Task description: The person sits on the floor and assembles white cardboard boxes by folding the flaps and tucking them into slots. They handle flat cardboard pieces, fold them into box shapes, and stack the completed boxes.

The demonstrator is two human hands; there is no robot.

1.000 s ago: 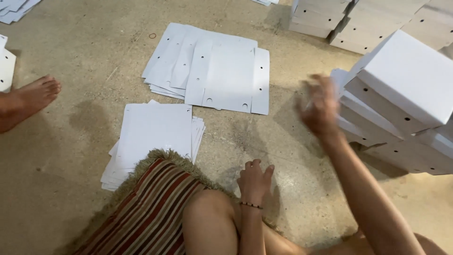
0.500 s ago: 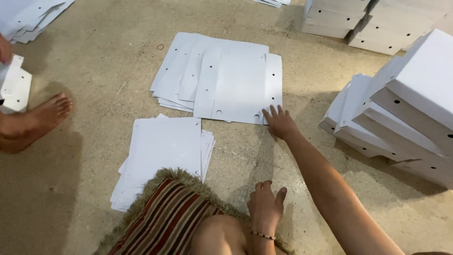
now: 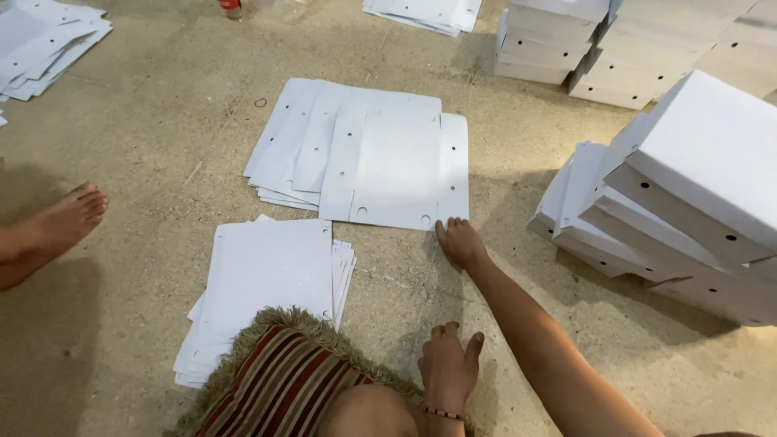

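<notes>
While the right hand (image 3: 460, 241) reaches to the middle of the frame, its fingertips touch the lower right corner of the top sheet in a fanned stack of flat white cardboard box blanks with small round punched holes (image 3: 380, 162), fingers extended and grasping nothing. The left hand (image 3: 447, 369) rests spread and released on the rough beige concrete floor (image 3: 162, 137) at the lower middle, a thin bead bracelet (image 3: 443, 413) at its wrist. Just left of it lies a striped red-and-brown cushion with a fringed edge (image 3: 279, 384), overlapping a second pile of plain white cardboard sheets (image 3: 271, 271) in the lower left. At the right edge, folded white cardboard boxes (image 3: 696, 186) lean in a slanted stack, with more stacked at the upper right. Another person's bare foot (image 3: 61, 226) rests at the left edge, and loose white sheets (image 3: 40, 40) lie in the upper left corner.
</notes>
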